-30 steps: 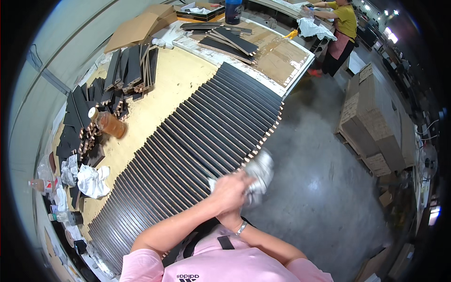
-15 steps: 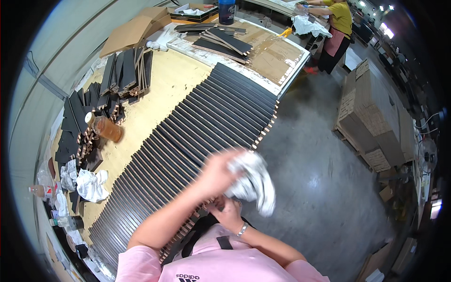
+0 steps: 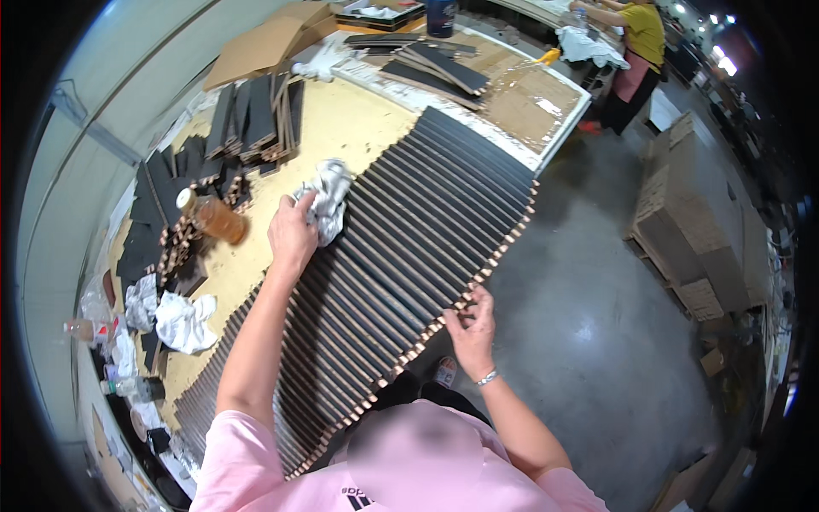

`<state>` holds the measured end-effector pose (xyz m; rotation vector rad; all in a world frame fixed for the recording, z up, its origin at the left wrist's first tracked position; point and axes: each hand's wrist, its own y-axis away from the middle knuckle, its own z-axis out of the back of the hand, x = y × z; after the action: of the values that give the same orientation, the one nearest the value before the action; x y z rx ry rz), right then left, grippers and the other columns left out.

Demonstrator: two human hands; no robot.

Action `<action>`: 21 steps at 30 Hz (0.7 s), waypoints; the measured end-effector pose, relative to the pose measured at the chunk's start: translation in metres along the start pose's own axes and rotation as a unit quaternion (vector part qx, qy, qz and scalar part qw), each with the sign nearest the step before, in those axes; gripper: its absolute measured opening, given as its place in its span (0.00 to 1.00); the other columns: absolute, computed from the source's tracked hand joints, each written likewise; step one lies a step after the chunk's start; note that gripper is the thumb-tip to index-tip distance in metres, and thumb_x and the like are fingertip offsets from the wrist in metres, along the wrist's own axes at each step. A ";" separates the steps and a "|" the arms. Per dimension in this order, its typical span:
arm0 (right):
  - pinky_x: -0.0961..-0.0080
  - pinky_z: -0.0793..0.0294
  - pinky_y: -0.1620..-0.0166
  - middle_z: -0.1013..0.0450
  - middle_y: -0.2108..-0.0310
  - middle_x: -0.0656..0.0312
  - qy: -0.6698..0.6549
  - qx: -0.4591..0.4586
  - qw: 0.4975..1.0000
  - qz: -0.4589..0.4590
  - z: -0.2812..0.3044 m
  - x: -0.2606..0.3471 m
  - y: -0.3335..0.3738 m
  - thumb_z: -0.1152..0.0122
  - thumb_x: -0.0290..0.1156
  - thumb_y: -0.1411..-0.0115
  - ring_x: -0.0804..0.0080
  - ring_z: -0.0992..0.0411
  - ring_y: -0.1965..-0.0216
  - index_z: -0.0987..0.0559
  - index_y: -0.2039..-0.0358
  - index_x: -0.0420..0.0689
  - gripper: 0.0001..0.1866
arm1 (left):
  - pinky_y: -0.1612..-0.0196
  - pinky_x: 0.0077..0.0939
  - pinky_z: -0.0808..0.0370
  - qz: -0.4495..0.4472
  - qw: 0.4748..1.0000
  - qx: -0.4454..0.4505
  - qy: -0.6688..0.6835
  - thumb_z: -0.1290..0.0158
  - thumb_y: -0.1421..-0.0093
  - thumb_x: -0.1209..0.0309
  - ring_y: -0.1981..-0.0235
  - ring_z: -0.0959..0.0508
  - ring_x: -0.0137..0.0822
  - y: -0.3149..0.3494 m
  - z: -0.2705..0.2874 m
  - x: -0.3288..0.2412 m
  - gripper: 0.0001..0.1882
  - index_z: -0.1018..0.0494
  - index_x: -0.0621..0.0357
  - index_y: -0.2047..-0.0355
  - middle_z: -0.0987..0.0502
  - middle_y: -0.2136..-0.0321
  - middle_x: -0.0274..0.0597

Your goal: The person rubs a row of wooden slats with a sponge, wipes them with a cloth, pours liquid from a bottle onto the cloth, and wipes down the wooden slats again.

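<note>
A long row of narrow black strips (image 3: 426, 222) with pale ends lies side by side across the table. My left hand (image 3: 293, 232) is closed round a crumpled white rag (image 3: 331, 194) at the row's left edge, where the rag touches the strip ends and the bare tabletop. At the right edge, my right hand (image 3: 473, 331) has its thumb and fingers bent round the pale end of a strip; the exact contact is partly hidden.
Stacked dark strips (image 3: 256, 115) and a bottle of amber liquid (image 3: 217, 220) stand left, near white rags (image 3: 183, 322). More strips (image 3: 435, 68) lie on cardboard at the far end. Flat cardboard is stacked (image 3: 695, 222) on the floor at right. A person (image 3: 638, 51) works beyond.
My left hand has swept the rag from the row's right edge over to its left edge. My right hand has moved farther up along the right edge. The view has shifted slightly.
</note>
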<state>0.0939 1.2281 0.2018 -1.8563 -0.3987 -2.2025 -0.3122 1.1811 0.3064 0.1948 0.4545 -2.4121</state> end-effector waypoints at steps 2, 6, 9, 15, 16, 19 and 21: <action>0.70 0.10 0.46 0.21 0.33 0.52 -0.009 -0.006 1.000 0.007 0.003 -0.008 -0.001 0.16 0.22 0.28 0.69 0.17 0.49 0.32 0.17 0.39 0.44 | 0.47 0.59 0.11 -0.058 0.993 -0.045 0.088 0.35 0.33 0.76 0.52 0.10 0.61 0.025 -0.007 -0.028 0.30 0.10 0.38 0.31 0.14 0.47 0.56; 0.70 0.10 0.45 0.24 0.30 0.50 -0.054 -0.014 0.998 -0.006 0.015 -0.028 -0.005 0.15 0.22 0.29 0.70 0.18 0.48 0.34 0.15 0.38 0.48 | 0.39 0.53 0.10 -0.353 0.922 0.131 0.085 0.33 0.27 0.67 0.40 0.11 0.56 0.088 0.002 -0.090 0.26 0.13 0.33 0.30 0.14 0.40 0.50; 0.71 0.07 0.46 0.27 0.30 0.50 -0.003 0.016 1.000 -0.020 0.010 -0.015 -0.007 0.20 0.18 0.27 0.70 0.19 0.47 0.38 0.15 0.36 0.47 | 0.41 0.46 0.08 -0.159 0.973 0.170 -0.005 0.32 0.22 0.62 0.42 0.09 0.54 0.035 0.001 -0.018 0.20 0.11 0.38 0.31 0.12 0.42 0.49; 0.67 0.08 0.46 0.23 0.32 0.50 0.038 -0.013 0.999 -0.024 0.013 -0.012 -0.006 0.15 0.21 0.30 0.70 0.18 0.47 0.34 0.16 0.37 0.49 | 0.41 0.55 0.10 -0.235 0.964 0.123 0.031 0.31 0.26 0.63 0.44 0.10 0.59 0.048 0.028 -0.114 0.19 0.12 0.42 0.36 0.11 0.41 0.53; 0.67 0.09 0.47 0.20 0.33 0.49 0.015 -0.017 0.999 -0.031 0.005 -0.012 -0.004 0.12 0.23 0.32 0.69 0.17 0.48 0.32 0.16 0.36 0.49 | 0.39 0.54 0.10 -0.390 0.907 0.073 0.140 0.36 0.20 0.59 0.41 0.11 0.57 0.080 -0.005 -0.111 0.18 0.14 0.41 0.34 0.11 0.41 0.52; 0.65 0.10 0.45 0.16 0.34 0.48 0.017 0.001 0.999 -0.046 0.016 -0.028 -0.008 0.10 0.28 0.35 0.68 0.16 0.48 0.29 0.19 0.37 0.49 | 0.38 0.52 0.10 -0.439 0.873 0.197 0.078 0.40 0.17 0.53 0.41 0.09 0.55 0.061 -0.008 -0.101 0.18 0.12 0.43 0.35 0.11 0.40 0.53; 0.64 0.11 0.45 0.16 0.33 0.47 0.056 0.007 0.998 -0.028 0.005 -0.006 -0.007 0.09 0.32 0.34 0.66 0.16 0.48 0.28 0.19 0.38 0.49 | 0.42 0.52 0.11 -0.132 0.970 0.126 0.158 0.37 0.19 0.54 0.44 0.09 0.54 0.003 -0.032 -0.025 0.17 0.08 0.45 0.40 0.11 0.46 0.53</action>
<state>0.0974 1.2361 0.1967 -1.7252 -0.4497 -2.3205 -0.2907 1.2055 0.2826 0.6773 0.3273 -2.7080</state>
